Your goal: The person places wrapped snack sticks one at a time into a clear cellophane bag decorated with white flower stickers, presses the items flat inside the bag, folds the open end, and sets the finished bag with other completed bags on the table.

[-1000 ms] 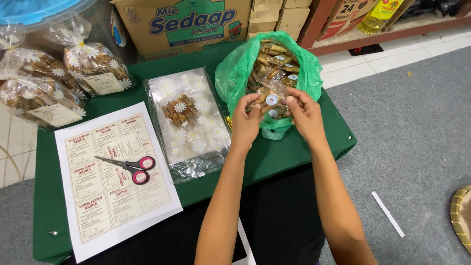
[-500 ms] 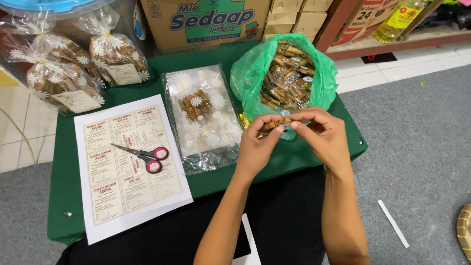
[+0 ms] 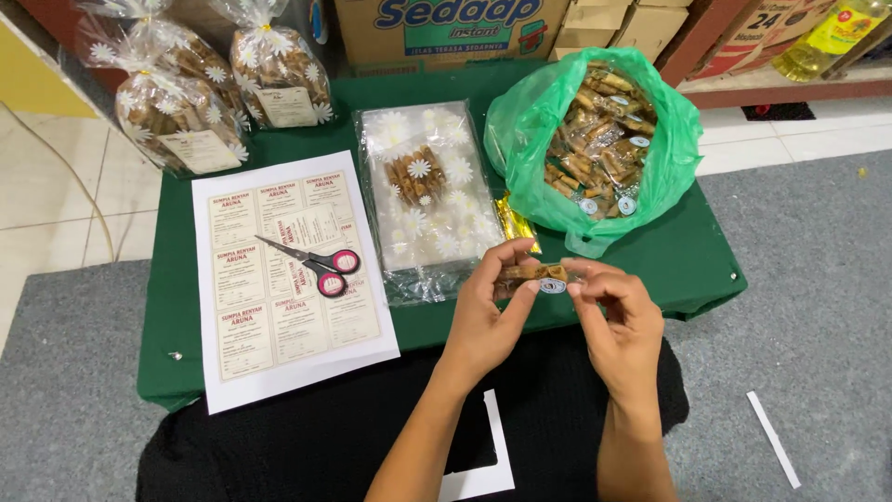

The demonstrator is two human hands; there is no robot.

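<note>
Both my hands hold one small wrapped brown snack with a round white sticker, just above the near edge of the green table. My left hand pinches its left end and my right hand grips its right end. Behind them, a green plastic bag lies open, full of several similar wrapped snacks. To the left lies a clear flower-printed bag with a few snacks inside.
Pink-handled scissors rest on a white sheet of labels. Three filled, tied snack bags stand at the far left. Cardboard boxes line the back. A gold strip lies by the clear bag.
My hands have drawn back from the green bag toward me, carrying one wrapped snack. The view has shifted so the table sits further right.
</note>
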